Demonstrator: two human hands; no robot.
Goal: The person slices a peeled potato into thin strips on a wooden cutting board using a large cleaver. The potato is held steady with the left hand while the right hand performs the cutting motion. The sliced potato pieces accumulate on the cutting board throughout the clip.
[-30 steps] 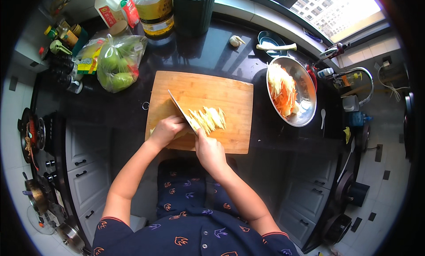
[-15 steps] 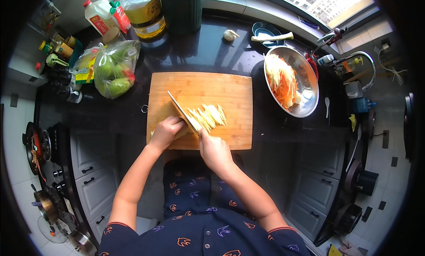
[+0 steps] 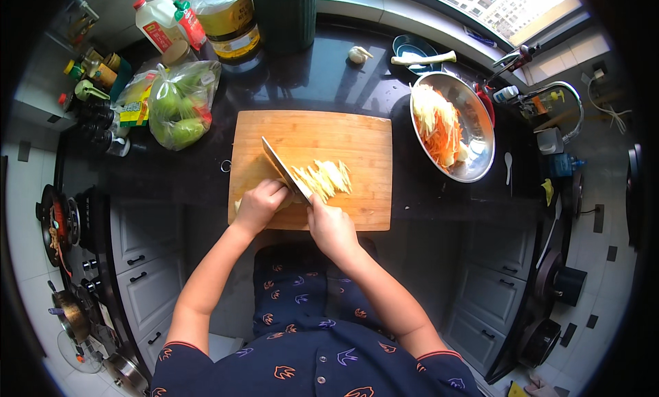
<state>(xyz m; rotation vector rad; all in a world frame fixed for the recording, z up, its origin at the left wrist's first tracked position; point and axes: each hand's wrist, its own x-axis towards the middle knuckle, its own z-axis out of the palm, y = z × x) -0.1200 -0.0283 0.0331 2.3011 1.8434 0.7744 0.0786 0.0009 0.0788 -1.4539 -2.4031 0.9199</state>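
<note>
Near the front edge of the counter (image 3: 206, 170), I am working over a wooden board (image 3: 357, 136). My right hand (image 3: 332, 227) is closing around the handle of a knife (image 3: 283, 167), gripping it firmly, and the blade is running diagonally up and to the left across the board. My left hand (image 3: 261, 203) is curling, fingers bent, over a pale piece of food at the board's front left; I cannot tell how much of it I am holding, as my hand is hiding it. Just right of the blade, a heap of pale cut strips (image 3: 324, 178) is lying near the board's middle. Beside the board's right edge, a metal bowl (image 3: 480, 122) is holding white and orange shreds. Toward the counter's back left corner, a clear bag of green vegetables (image 3: 180, 108) is sitting, with bottles (image 3: 226, 19) standing behind it.
</note>
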